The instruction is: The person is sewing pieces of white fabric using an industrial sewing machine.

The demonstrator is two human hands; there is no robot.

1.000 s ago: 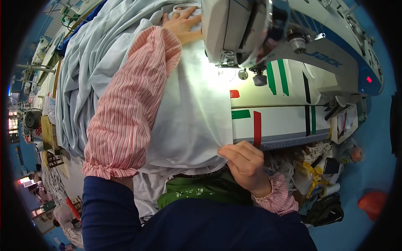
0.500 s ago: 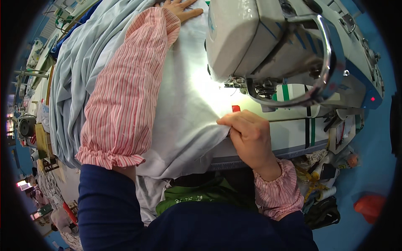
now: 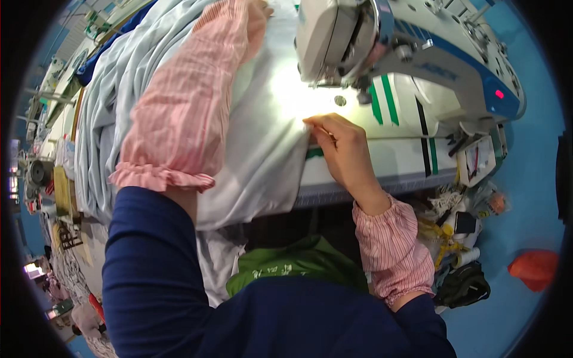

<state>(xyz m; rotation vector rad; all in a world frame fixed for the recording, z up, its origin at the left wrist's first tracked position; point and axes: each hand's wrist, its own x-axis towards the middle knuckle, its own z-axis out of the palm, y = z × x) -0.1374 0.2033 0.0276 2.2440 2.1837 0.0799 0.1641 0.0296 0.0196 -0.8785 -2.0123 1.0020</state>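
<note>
My right hand [image 3: 341, 150] pinches the edge of a pale blue fabric [image 3: 262, 155] on the sewing table, just below the needle area [image 3: 337, 95] of a white and blue sewing machine [image 3: 364, 42]. A work lamp lights the cloth brightly there. My left arm, in a pink striped sleeve cover [image 3: 185, 107], lies across the fabric toward the top. Only a sliver of my left hand [image 3: 265, 8] shows at the top edge, on the cloth beside the machine head.
More pale blue cloth is heaped at the left [image 3: 104, 101]. Green tape stripes [image 3: 382, 101] mark the white table top. A green cloth [image 3: 298, 265] lies on my lap. Spools, bags and small tools [image 3: 459, 232] clutter the lower right, with an orange bag [image 3: 534, 268] on the blue floor.
My right hand has carried the fabric edge from the table's front up to the needle area. My left hand has slid farther away, nearly out of view at the top.
</note>
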